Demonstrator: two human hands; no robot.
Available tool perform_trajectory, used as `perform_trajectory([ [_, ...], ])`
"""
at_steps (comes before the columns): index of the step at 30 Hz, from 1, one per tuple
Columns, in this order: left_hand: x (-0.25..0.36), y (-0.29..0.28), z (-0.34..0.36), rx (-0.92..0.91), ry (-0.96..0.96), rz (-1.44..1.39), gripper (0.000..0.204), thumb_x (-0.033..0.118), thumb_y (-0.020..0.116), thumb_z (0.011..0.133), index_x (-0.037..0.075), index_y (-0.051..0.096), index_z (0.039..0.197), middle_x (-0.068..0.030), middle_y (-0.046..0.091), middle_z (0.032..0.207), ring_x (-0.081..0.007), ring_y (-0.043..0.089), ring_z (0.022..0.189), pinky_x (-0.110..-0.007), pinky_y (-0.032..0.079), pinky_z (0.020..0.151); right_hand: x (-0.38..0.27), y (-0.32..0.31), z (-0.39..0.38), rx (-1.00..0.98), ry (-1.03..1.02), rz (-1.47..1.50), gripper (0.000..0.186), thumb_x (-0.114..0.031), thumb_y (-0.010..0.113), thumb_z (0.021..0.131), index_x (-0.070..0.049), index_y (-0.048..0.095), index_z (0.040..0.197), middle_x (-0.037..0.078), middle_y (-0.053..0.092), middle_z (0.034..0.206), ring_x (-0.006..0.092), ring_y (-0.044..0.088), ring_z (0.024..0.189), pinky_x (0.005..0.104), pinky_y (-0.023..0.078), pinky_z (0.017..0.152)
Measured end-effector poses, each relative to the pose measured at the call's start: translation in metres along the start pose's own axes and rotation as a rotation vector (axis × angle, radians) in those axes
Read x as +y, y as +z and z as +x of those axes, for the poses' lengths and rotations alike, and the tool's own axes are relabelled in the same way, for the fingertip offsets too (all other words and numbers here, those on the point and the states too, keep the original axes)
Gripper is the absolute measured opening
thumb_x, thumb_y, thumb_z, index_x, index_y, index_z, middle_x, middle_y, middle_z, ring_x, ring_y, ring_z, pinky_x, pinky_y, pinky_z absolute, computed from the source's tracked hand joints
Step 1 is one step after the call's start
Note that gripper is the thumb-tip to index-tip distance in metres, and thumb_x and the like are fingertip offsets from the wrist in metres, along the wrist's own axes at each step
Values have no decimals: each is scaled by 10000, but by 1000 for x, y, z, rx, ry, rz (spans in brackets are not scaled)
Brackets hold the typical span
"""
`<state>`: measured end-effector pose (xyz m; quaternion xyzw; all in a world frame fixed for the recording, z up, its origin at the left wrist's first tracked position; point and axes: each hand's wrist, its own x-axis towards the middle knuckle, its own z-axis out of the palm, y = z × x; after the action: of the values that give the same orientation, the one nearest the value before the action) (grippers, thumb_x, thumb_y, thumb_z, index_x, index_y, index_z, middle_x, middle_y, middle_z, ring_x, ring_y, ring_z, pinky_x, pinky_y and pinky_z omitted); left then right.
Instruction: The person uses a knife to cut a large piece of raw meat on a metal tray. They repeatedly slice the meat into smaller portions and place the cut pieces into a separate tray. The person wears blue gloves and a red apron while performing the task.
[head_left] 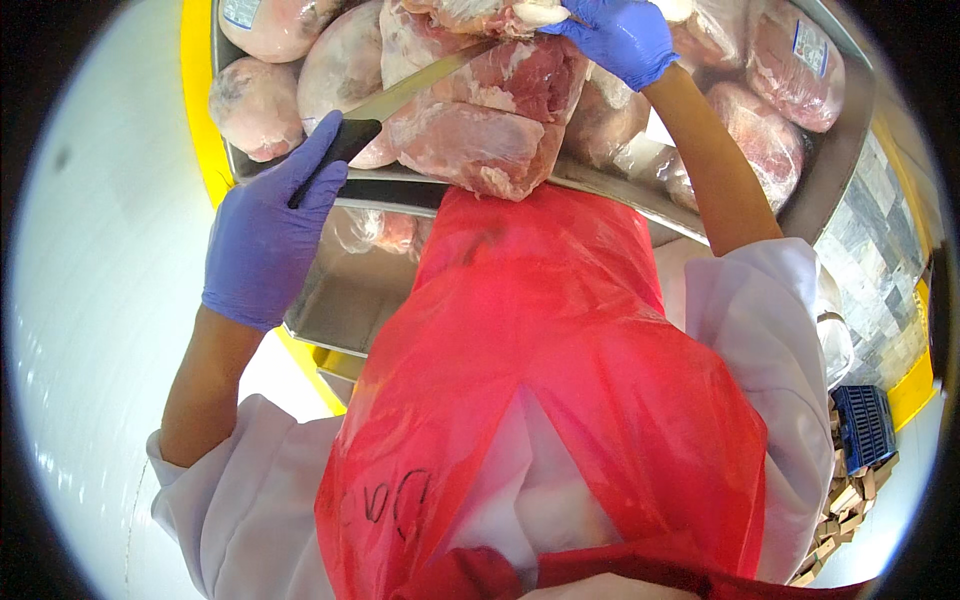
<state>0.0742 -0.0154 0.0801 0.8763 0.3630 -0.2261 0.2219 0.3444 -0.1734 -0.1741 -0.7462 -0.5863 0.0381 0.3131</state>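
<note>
A large raw cut of meat [475, 145] lies at the near edge of a metal tray, its lower end overhanging the rim. My left hand [265, 235], in a blue glove, is closed around the black handle of a knife [425, 85]. The blade points up to the right, and its tip rests at a fold of red flesh. At the meat's far right side, my gloved right hand [625, 45] has its fingers closed at a whitish, bone-like end [540, 14]. The top border cuts off part of that hand and of the meat.
Several wrapped pieces of meat [255, 105] fill the metal tray [835, 165] on both sides. A lower metal tray [350, 285] holds more wrapped meat. A yellow frame [198, 100] runs along the left. A blue crate [865, 428] stands at the far right.
</note>
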Motion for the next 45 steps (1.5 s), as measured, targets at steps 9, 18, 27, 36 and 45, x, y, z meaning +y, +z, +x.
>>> perform_trajectory([
  [9,6,90,9,129,43,75,501,359,637,983,271,530,1464,-172,709,907,-377,692,803,-467,530,675,3,8,0,-43,-20,-158,288,-395,726,802,-134,630,727,108,639,674,338,645,595,456,520,580],
  [18,-9,120,3,260,10,7,517,372,653,971,311,527,1469,-157,705,907,-352,689,783,-448,529,658,12,6,-2,-152,-89,-225,379,-503,637,935,-137,724,979,80,688,768,316,664,659,425,526,587],
  [27,-9,3,-19,72,-67,233,442,378,615,997,332,560,1433,-223,699,1040,-405,687,963,-442,545,779,-7,-4,-2,-150,68,-149,457,-573,584,947,-140,715,882,87,711,798,350,674,704,461,536,632],
  [36,-42,8,-14,143,-11,236,418,412,617,984,330,600,1394,-206,714,964,-410,686,860,-468,533,726,-44,21,-25,-39,549,0,548,-643,530,948,-136,729,1008,159,736,876,399,703,838,497,553,747],
  [45,-48,10,-16,80,-69,199,427,386,600,1007,332,565,1428,-216,707,1064,-393,694,965,-422,546,794,-58,53,-36,165,756,139,546,-650,601,904,-130,745,989,159,735,825,392,711,789,476,564,718],
])
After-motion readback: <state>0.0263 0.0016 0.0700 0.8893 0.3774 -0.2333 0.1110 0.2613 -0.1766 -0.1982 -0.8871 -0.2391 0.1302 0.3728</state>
